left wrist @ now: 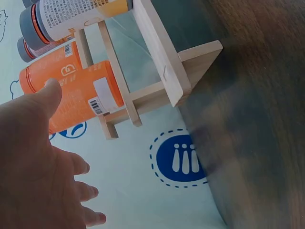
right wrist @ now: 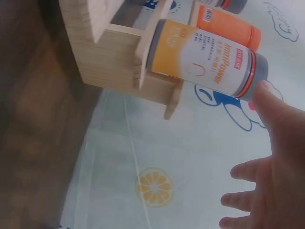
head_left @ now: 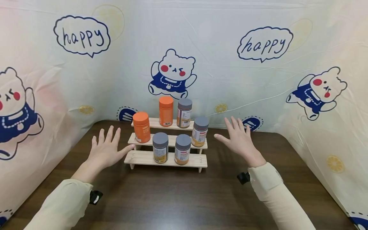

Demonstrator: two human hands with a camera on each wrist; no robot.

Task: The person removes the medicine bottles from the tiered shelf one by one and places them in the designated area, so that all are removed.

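A three-step wooden rack (head_left: pixel 135 157) stands on the table with several lidded jars on it. On its top step are an orange jar (head_left: pixel 166 111) and a grey-lidded jar (head_left: pixel 184 113). The middle step holds another orange jar (head_left: pixel 141 127) at its left end and a grey-lidded jar (head_left: pixel 199 131) at its right end. Two more grey-lidded jars, one left (head_left: pixel 160 148) and one right (head_left: pixel 182 149), sit on the lowest step. My left hand (head_left: pixel 104 150) is spread to the left of the rack, holding nothing. To the right, my right hand (head_left: pixel 239 139) is spread too, also holding nothing.
The dark wooden table (head_left: pixel 172 198) extends in front of the rack. Behind and on both sides hangs a pale cloth (head_left: pixel 212 76) printed with bears, lemon slices and "happy" bubbles. Each sleeve cuff has a black strap piece (head_left: pixel 243 178) at the wrist.
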